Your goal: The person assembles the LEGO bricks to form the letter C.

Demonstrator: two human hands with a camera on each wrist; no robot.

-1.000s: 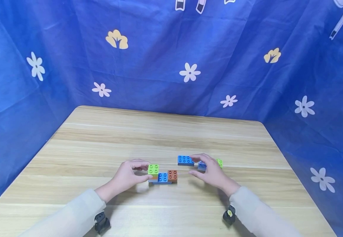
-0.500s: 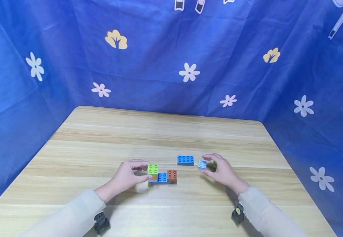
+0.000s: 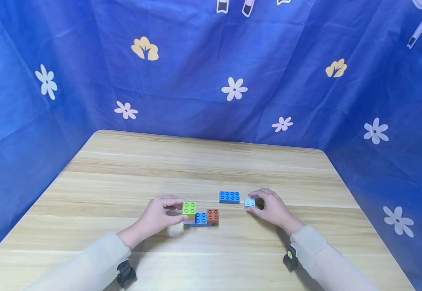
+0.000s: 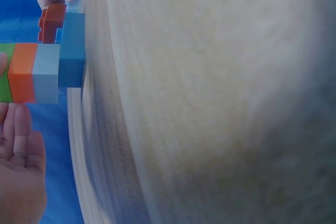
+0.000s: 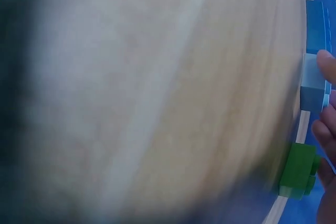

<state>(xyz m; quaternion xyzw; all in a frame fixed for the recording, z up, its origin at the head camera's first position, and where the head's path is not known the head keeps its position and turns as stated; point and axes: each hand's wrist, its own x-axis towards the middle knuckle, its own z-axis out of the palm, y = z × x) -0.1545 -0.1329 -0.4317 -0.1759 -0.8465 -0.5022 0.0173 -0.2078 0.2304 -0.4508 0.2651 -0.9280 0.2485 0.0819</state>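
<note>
My left hand (image 3: 159, 213) grips the left end of a toy brick build, thumb in front and fingers behind. That end stacks a light green brick (image 3: 189, 207) over an orange brick (image 4: 23, 73) and a light blue-grey brick (image 4: 46, 80), on a long blue base brick (image 4: 72, 51). A reddish-brown brick (image 3: 212, 215) sits at the build's right end, with blue studs between. To the right, my right hand (image 3: 273, 208) pinches a pale blue brick (image 3: 249, 202) between thumb and fingers, low over the table. A green brick (image 5: 298, 169) stands under its palm, mostly hidden in the head view.
A loose blue eight-stud brick (image 3: 229, 197) lies just left of the pale blue one. The wooden table (image 3: 152, 161) carries everything, and a blue patterned cloth (image 3: 181, 81) hangs behind and along both sides.
My right hand has shifted right, off the blue eight-stud brick, and its thumb and fingers have come onto the pale blue brick. The left hand and the build have stayed in place.
</note>
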